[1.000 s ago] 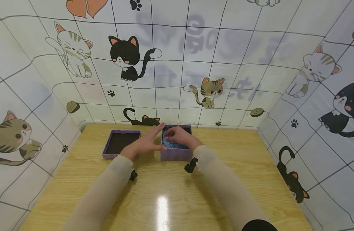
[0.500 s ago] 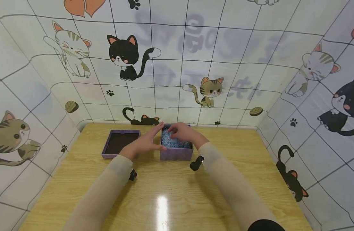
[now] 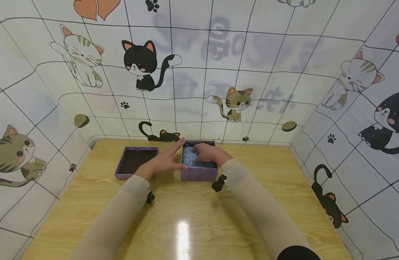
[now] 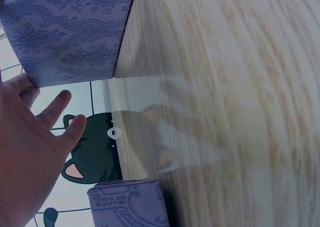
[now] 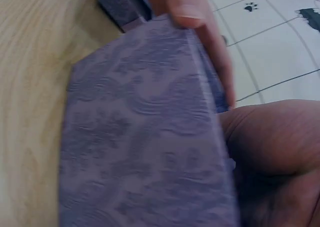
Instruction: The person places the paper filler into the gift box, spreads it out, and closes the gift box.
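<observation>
Widely spread, the left hand (image 3: 163,161) touches the left side of a rectangular purple box (image 3: 198,174), far on the yellow wooden table (image 3: 261,177); whether the right hand (image 3: 211,153), inside, grips blue shreds (image 3: 188,155) is unclear.

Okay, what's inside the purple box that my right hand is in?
Blue, shredded-looking filler is visible inside the purple box. Your right hand covers part of it, so I can't tell what lies under that hand or whether anything is buried in the filler.
</observation>
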`<state>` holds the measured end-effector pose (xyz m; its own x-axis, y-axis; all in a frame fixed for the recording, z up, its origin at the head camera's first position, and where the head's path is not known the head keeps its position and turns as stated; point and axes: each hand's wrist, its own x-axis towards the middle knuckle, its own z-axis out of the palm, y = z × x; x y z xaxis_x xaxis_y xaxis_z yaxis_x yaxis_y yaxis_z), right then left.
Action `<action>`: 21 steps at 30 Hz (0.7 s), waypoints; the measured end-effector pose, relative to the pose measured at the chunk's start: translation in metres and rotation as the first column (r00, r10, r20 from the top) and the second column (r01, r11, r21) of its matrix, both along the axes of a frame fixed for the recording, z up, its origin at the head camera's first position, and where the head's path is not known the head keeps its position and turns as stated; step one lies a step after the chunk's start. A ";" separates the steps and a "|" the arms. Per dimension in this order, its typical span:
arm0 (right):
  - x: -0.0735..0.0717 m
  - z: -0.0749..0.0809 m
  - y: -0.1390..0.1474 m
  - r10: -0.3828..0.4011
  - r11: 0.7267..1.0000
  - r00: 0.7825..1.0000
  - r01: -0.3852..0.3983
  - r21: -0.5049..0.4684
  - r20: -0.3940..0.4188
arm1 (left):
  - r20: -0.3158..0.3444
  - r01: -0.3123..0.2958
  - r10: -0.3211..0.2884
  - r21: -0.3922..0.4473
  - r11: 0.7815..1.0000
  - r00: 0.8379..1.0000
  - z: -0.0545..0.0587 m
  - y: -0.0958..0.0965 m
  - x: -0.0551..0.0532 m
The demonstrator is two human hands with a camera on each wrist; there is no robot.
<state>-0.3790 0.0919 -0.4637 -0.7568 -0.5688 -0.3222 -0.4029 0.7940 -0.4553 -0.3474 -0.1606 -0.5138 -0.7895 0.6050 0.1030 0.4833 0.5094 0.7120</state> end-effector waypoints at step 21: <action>0.016 0.010 0.004 -0.053 0.979 0.996 0.039 -0.200 -0.068 | 0.035 -0.001 0.001 -0.001 1.000 0.999 -0.004 -0.001 -0.003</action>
